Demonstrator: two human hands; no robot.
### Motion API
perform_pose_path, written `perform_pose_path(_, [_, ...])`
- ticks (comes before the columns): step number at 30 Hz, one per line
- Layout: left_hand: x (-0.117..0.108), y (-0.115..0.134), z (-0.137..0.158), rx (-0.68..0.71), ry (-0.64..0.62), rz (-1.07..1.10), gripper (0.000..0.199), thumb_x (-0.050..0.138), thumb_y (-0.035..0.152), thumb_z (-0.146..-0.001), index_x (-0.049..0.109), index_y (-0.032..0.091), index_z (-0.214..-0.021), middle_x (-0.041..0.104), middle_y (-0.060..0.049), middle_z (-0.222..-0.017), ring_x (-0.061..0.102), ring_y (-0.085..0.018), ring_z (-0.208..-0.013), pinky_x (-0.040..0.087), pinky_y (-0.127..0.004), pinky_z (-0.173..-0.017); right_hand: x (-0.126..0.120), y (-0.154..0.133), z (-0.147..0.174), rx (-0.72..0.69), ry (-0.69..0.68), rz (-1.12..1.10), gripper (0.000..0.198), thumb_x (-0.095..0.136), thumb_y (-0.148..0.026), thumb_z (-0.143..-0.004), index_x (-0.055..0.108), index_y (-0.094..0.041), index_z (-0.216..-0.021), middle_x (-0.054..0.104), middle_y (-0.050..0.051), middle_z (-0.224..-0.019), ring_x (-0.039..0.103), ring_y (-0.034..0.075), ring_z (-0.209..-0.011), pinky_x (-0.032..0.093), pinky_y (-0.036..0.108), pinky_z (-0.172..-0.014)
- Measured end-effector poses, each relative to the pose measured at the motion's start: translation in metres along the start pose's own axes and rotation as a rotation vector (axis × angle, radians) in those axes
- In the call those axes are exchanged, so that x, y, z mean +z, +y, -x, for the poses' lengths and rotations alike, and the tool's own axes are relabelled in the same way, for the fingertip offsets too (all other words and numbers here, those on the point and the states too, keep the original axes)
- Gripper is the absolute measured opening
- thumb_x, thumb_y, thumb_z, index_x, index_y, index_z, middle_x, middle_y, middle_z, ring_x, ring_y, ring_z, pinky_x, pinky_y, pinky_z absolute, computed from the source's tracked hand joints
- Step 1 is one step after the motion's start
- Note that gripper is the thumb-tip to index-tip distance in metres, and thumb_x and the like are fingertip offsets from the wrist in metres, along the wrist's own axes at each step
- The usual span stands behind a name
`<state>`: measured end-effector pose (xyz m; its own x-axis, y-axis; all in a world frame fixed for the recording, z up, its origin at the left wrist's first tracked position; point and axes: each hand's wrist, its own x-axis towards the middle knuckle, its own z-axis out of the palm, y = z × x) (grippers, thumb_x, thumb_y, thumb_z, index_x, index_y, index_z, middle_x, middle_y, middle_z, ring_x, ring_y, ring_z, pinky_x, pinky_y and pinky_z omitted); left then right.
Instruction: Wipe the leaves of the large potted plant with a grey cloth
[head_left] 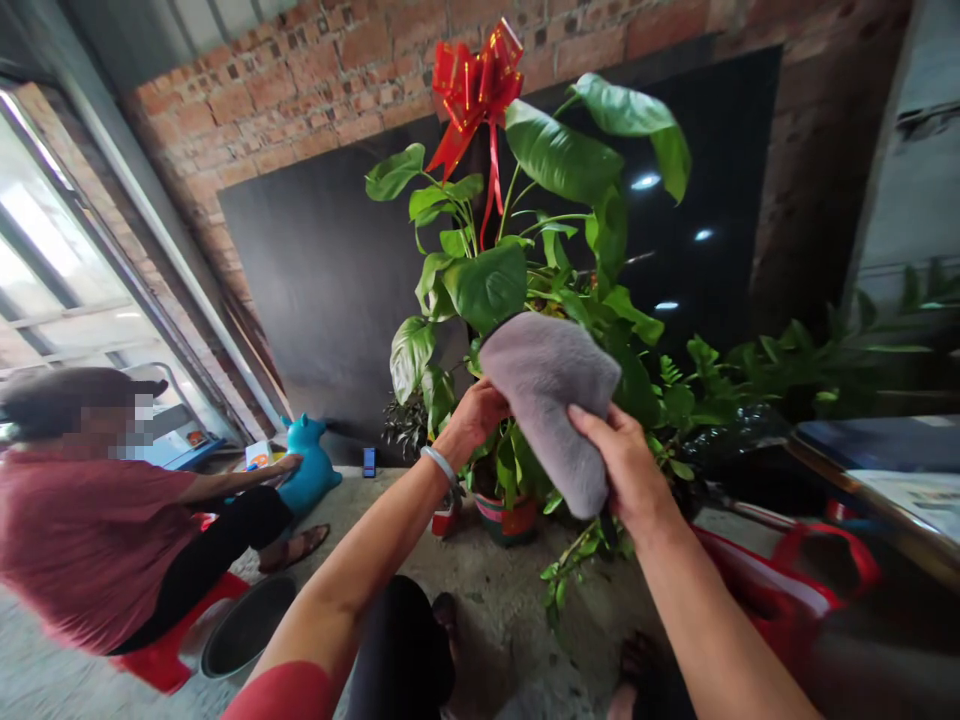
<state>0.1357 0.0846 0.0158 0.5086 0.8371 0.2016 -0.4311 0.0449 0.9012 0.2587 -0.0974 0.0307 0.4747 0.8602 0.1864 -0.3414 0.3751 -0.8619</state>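
Note:
A grey plush cloth (551, 365) with a dark edge hangs in front of the leaves of a tall potted plant (487, 285). My right hand (626, 465) grips the cloth at its lower right, thumb on the near face. Close to the cloth's left edge, my left hand (480, 415) is closed, with a pale bangle on the wrist. Its fingertips go out of sight among the cloth and leaves, so what they hold is hidden. The plant's round pot (508, 518) stands on the floor below my hands.
A red ribbon bow (480, 85) tops the plant, before a dark panel (322, 290). At left a person sits on a red stool (161, 650), touching a blue animal figure (307, 465). A phone (369, 462), a bucket (251, 625) and a red watering can (787, 590) are nearby.

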Motion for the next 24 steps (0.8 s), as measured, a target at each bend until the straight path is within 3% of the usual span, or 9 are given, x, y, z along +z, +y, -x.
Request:
perform_pose_path(4, [0.014,-0.001,0.006,-0.025,-0.091,-0.028,0.039,0.076,0.011,-0.061,0.065,0.019,-0.097,0.069,-0.001,-0.093,0.07,-0.02,-0.094,0.054,-0.038,-0.09,-0.043,0.034,-0.027,0.132,0.279,-0.078,0.031,0.079,-0.042,-0.056,0.066,-0.025,-0.079,0.073,0.004,-0.071,0.073,0.029,-0.085,0.059,0.041,-0.075])
perform_pose_path(7, [0.007,-0.005,0.016,-0.013,-0.073,-0.054,0.044,0.078,0.014,-0.061,0.066,0.02,-0.104,0.071,-0.003,-0.1,0.069,-0.02,-0.096,0.054,-0.037,-0.089,-0.077,0.062,-0.002,0.198,0.319,-0.063,0.028,0.075,-0.046,-0.057,0.057,-0.028,-0.068,0.064,0.002,-0.058,0.072,0.031,-0.076,0.059,0.046,-0.071])
perform_pose_path(10, [-0.001,-0.011,0.022,-0.04,-0.039,-0.046,0.044,0.078,0.014,-0.061,0.067,0.019,-0.103,0.07,-0.004,-0.098,0.069,-0.02,-0.092,0.055,-0.036,-0.086,-0.088,0.058,0.025,0.229,0.318,-0.065,0.029,0.077,-0.049,-0.061,0.06,-0.028,-0.071,0.061,-0.001,-0.054,0.067,0.027,-0.063,0.058,0.044,-0.067])
perform_pose_path(13, [-0.001,-0.019,0.026,-0.064,-0.027,-0.015,0.04,0.078,0.013,-0.06,0.067,0.019,-0.098,0.07,-0.003,-0.095,0.069,-0.019,-0.091,0.056,-0.034,-0.083,-0.08,0.022,0.013,0.089,0.34,-0.066,0.034,0.08,-0.046,-0.066,0.069,-0.023,-0.088,0.072,0.001,-0.072,0.071,0.025,-0.076,0.057,0.039,-0.075])
perform_pose_path(16, [0.005,-0.028,0.031,-0.094,-0.046,-0.018,0.041,0.078,0.013,-0.063,0.068,0.019,-0.102,0.072,-0.007,-0.109,0.069,-0.019,-0.093,0.056,-0.035,-0.084,-0.072,-0.007,-0.032,-0.135,0.39,-0.044,0.041,0.079,-0.043,-0.07,0.07,-0.023,-0.105,0.078,0.005,-0.112,0.07,0.024,-0.106,0.054,0.034,-0.088])
perform_pose_path(19, [0.005,-0.04,0.044,-0.159,-0.053,-0.058,0.054,0.077,0.014,-0.067,0.068,0.02,-0.12,0.071,-0.012,-0.127,0.07,-0.02,-0.095,0.056,-0.037,-0.084,-0.075,0.007,-0.056,-0.055,0.406,-0.027,0.035,0.076,-0.043,-0.07,0.07,-0.025,-0.099,0.075,0.006,-0.123,0.068,0.025,-0.114,0.054,0.035,-0.091])
perform_pose_path(21, [-0.003,-0.051,0.058,-0.211,-0.048,-0.094,0.059,0.078,0.014,-0.067,0.069,0.02,-0.124,0.071,-0.013,-0.129,0.07,-0.02,-0.095,0.056,-0.036,-0.082,-0.084,0.037,-0.036,0.067,0.395,0.009,0.031,0.076,-0.046,-0.067,0.072,-0.023,-0.088,0.078,0.01,-0.111,0.07,0.031,-0.11,0.055,0.042,-0.092])
perform_pose_path(24, [-0.028,-0.073,0.083,-0.312,-0.009,-0.143,0.05,0.082,0.017,-0.064,0.074,0.018,-0.114,0.074,-0.014,-0.122,0.07,-0.02,-0.091,0.056,-0.033,-0.077,-0.108,0.091,0.036,0.188,0.381,0.099,0.034,0.08,-0.046,-0.054,0.077,-0.024,-0.079,0.079,0.01,-0.099,0.068,0.037,-0.115,0.052,0.049,-0.101])
